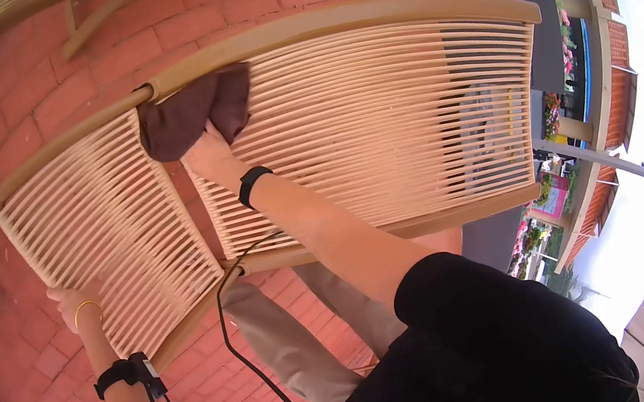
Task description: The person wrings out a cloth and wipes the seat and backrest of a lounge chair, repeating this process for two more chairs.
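A woven-cord lounge chair [352, 128] with tan, wood-coloured rails fills the middle of the view, lying at a tilt. Its smaller corded section [109, 228] is at the left, and a narrow gap parts it from the longer section. In my right hand [210, 156] is a bunched dark brown cloth [193, 116], pressed on the cords beside the upper rail, near the joint between the sections. My left hand [71, 307], below a gold bangle [86, 306], grips the outer edge of the smaller section; some of its fingers are hidden.
Red brick paving [17, 158] lies underneath. Part of another piece of wood-coloured furniture [88, 23] shows at the top left. A black cable [228, 327] hangs between my arms, in front of my legs. Flowers, buildings and a lamp post [613, 161] stand to the right.
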`<state>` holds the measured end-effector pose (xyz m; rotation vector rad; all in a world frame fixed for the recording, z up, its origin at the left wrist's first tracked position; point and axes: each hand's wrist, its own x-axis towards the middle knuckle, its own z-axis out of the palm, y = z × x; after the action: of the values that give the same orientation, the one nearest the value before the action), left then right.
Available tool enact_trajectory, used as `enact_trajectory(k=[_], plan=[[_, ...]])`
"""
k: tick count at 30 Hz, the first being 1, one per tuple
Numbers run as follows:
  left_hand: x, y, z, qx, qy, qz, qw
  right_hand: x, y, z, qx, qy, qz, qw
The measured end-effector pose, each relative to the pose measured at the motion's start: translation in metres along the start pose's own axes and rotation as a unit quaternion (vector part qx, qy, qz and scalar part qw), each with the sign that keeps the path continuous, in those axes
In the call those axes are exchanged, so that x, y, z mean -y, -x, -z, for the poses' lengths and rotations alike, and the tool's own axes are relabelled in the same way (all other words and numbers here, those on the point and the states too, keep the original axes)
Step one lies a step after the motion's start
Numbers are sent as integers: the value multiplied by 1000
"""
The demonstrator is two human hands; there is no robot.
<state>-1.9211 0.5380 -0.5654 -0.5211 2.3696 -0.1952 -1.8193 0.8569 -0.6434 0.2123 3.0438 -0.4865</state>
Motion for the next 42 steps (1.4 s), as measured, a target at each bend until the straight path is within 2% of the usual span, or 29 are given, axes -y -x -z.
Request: enact_trajectory(k=[2, 4, 5, 6, 7, 8, 9, 10, 11, 12, 13, 16, 18, 20, 21, 22, 23, 24, 25, 28, 32, 33, 36, 37, 38, 40, 41, 42], plan=[[0, 0, 7, -2, -10, -1, 1000, 18, -7, -10, 9, 132, 91, 987], [-5, 6, 6, 12, -15, -10, 1000, 37, -18, -7, -5, 4, -18, 1000], [-3, 6, 6, 4, -5, -12, 1000, 36, -22, 17, 32, -174, -73, 982], [0, 5, 5, -6, 6, -13, 1000, 38, -32, 50, 62, -347, -123, 928], [2, 2, 3, -5, 13, -18, 1000, 35, -36, 95, 98, -461, -218, 855], [5, -1, 0, -16, 13, -25, 999, 15, -36, 96, -16, -491, -142, 859], [6, -1, -2, -27, 12, -31, 999, -2, -37, 136, 16, -576, -199, 793], [5, 1, -2, -28, 16, -38, 999, -27, -33, 166, 15, -637, -195, 745], [3, 4, -1, -32, 21, -42, 998, -46, -28, 208, 31, -705, -220, 674], [4, 4, 1, -36, 25, -44, 998, -59, -19, 253, 14, -727, -273, 630], [6, 2, 2, -38, 26, -48, 998, -84, -7, 284, -7, -731, -260, 631], [2, 1, -3, -19, 45, -31, 998, -139, 44, 390, -51, -647, -253, 717], [0, 4, 4, 8, 61, -11, 998, -170, 74, 457, -135, -532, -257, 795], [1, 5, 3, -3, 58, -18, 998, -208, 89, 514, -249, -457, -264, 812], [3, 1, -1, -9, 56, -17, 998, -224, 91, 529, -292, -307, -296, 856], [5, -3, -4, -15, 54, -16, 998, -243, 91, 539, -326, -149, -321, 877], [8, -10, -9, -10, 53, -17, 998, -284, 92, 531, -267, 95, -335, 898], [5, -8, -5, -11, 53, -18, 998, -321, 100, 516, -191, 333, -328, 863], [2, -2, 1, -6, 39, -8, 999, -318, 85, 473, -267, 333, -322, 845], [-1, 4, 1, -3, 38, 0, 999, -273, 48, 402, -333, 311, -259, 851], [-3, 7, 6, 4, 35, -1, 999, -177, 17, 267, -264, 296, -207, 894], [-1, 4, 5, 0, 45, -28, 999, -152, 9, 235, -239, 276, -191, 911], [6, 0, 0, 0, 28, -49, 998, -84, -20, 145, -144, 170, -91, 970], [7, 7, 7, 2, 55, -83, 995, -62, -28, 116, -104, 133, -50, 984], [9, 13, 14, 21, 93, -118, 988, -42, -41, 89, -105, 97, -45, 989], [24, -5, 1, 34, 125, -168, 977, -11, -63, 26, -79, 218, 45, 972], [26, -8, -1, 43, 144, -178, 973, 10, -70, 8, -110, 75, -22, 991], [29, -9, -3, 55, 163, -192, 966, 31, -77, -6, -110, 55, -23, 992]])
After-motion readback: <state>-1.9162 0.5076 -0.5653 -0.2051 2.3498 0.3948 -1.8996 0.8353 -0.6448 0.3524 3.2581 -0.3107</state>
